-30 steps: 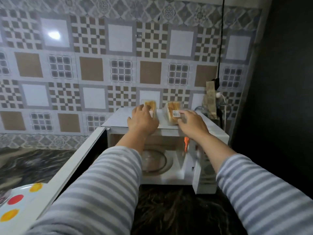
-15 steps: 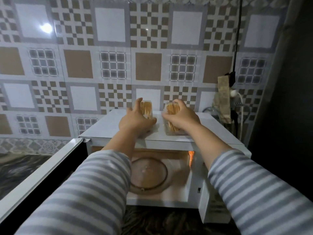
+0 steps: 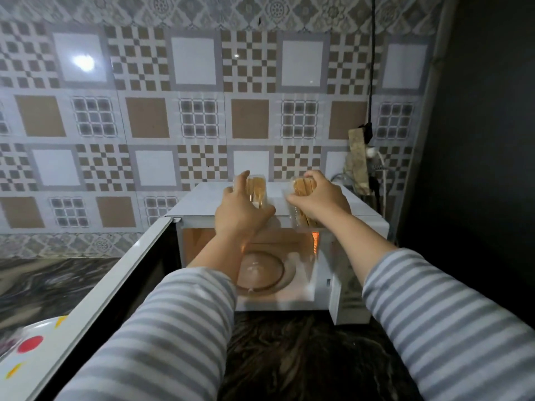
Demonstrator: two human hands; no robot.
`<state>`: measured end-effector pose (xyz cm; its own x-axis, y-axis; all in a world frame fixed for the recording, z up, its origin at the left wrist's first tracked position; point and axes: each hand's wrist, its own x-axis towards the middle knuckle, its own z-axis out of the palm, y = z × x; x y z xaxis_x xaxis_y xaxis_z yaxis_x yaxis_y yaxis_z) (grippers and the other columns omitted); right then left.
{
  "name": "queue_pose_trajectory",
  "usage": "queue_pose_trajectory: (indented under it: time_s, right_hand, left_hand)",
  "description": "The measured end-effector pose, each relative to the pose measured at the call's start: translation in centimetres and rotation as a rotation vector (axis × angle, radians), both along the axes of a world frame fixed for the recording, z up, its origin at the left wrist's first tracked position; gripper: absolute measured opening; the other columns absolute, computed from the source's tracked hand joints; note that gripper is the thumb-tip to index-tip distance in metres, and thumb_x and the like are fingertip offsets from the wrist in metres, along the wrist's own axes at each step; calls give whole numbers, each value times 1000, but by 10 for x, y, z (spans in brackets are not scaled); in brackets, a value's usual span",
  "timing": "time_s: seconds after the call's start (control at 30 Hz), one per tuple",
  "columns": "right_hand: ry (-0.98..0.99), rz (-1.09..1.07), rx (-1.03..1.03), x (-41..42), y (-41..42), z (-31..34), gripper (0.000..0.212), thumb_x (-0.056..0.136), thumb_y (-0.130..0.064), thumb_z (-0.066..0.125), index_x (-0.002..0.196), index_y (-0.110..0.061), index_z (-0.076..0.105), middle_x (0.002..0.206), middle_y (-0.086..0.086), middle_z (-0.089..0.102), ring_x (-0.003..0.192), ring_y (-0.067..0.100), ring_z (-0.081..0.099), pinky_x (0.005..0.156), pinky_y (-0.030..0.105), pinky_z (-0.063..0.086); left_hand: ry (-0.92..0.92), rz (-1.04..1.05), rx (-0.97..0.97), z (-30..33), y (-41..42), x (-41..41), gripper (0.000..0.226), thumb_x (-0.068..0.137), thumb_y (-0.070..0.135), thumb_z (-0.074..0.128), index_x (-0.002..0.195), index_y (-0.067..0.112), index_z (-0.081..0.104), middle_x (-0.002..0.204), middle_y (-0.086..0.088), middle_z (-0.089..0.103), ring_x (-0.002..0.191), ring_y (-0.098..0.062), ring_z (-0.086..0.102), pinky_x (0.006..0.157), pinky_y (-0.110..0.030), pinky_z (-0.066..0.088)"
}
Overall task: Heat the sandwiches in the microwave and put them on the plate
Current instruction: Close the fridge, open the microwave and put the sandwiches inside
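Observation:
Two sandwiches in clear plastic packs are at the front edge of the white microwave's top (image 3: 199,198). My left hand (image 3: 238,209) grips the left sandwich pack (image 3: 257,188). My right hand (image 3: 320,198) grips the right sandwich pack (image 3: 301,186), whose lower end hangs over the microwave's front edge. The microwave door (image 3: 115,287) is swung wide to the left. Inside, the cavity is lit orange and the glass turntable (image 3: 260,273) is bare. A white plate (image 3: 31,351) with red and yellow spots shows at the bottom left, partly hidden by the door.
The microwave stands on a dark marbled counter (image 3: 289,357) against a patterned tile wall. A black cable (image 3: 372,68) hangs down to a socket strip (image 3: 359,163) behind the microwave's right side. A dark wall closes off the right.
Both hands went from resting on the packs to gripping them, and have pulled them forward to the microwave's front edge. The view has moved closer.

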<state>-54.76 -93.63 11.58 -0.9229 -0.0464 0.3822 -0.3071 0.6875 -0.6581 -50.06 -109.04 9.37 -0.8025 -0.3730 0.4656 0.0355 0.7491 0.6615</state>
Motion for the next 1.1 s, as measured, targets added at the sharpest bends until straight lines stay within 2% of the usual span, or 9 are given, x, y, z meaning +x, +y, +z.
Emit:
queue_pose_trajectory:
  time_s: [0.33, 0.43, 0.5, 0.53, 0.6, 0.7, 0.83, 1.0, 1.1]
  right_hand:
    - [60, -13, 6, 119, 27, -68, 59, 72, -49, 64, 126, -44, 41, 106, -7, 63, 91, 17, 60, 74, 33, 53]
    - [-13, -31, 5, 141, 34, -102, 59, 73, -46, 65, 126, -44, 41, 106, -8, 62, 90, 17, 60, 67, 29, 49]
    - [-71, -47, 11, 152, 37, -127, 59, 73, -46, 67, 126, -45, 41, 105, -9, 61, 86, 16, 60, 63, 26, 47]
    - [-97, -50, 8, 157, 39, -138, 59, 73, -46, 68, 126, -45, 41, 103, -9, 61, 84, 15, 60, 61, 25, 46]
    - [-139, -49, -13, 163, 43, -161, 58, 73, -45, 69, 125, -45, 43, 99, -8, 61, 79, 13, 59, 59, 24, 47]
    - [-176, -42, -38, 166, 47, -192, 59, 71, -44, 70, 124, -45, 45, 106, -8, 61, 89, 15, 60, 73, 28, 52]
    - [-218, -51, -38, 162, 53, -221, 63, 69, -43, 71, 127, -44, 45, 121, -8, 59, 105, 17, 58, 86, 31, 50]
    - [-197, -36, -62, 149, 63, -247, 65, 72, -34, 74, 131, -37, 47, 131, -6, 56, 114, 17, 56, 91, 27, 45]
    - [-190, -20, -77, 140, 69, -262, 67, 71, -31, 76, 130, -39, 47, 132, -6, 55, 111, 18, 58, 93, 33, 49]
  left_hand:
    - [53, -46, -11, -64, 24, 118, 83, 76, 41, 68, 141, 47, 18, 147, -2, 35, 113, -29, 56, 84, -40, 52]
    - [20, -53, 33, -95, 27, 140, 84, 74, 39, 71, 141, 45, 22, 146, -4, 37, 114, -29, 55, 90, -44, 51]
    - [23, -77, 154, -117, 32, 149, 84, 71, 28, 75, 141, 39, 31, 140, -6, 42, 115, -29, 53, 94, -43, 49]
    - [29, -83, 215, -128, 34, 153, 84, 69, 22, 76, 140, 38, 34, 137, -6, 45, 114, -28, 53, 94, -40, 48]
    - [-26, -67, 200, -150, 34, 160, 84, 67, 28, 75, 138, 43, 32, 135, 0, 47, 111, -24, 56, 88, -36, 50]
    - [-145, -48, 94, -176, 36, 166, 86, 70, 40, 71, 142, 44, 24, 146, 3, 38, 124, -23, 48, 92, -37, 47]
    - [-197, -57, 136, -198, 42, 167, 84, 74, 39, 70, 144, 42, 24, 148, 2, 34, 129, -20, 44, 97, -33, 42]
    - [-214, -95, 172, -229, 49, 159, 82, 77, 36, 71, 146, 36, 26, 150, 0, 33, 133, -20, 40, 102, -32, 37]
    - [-210, -131, 210, -246, 52, 157, 84, 74, 32, 74, 144, 39, 29, 148, 0, 34, 130, -20, 43, 102, -34, 42]
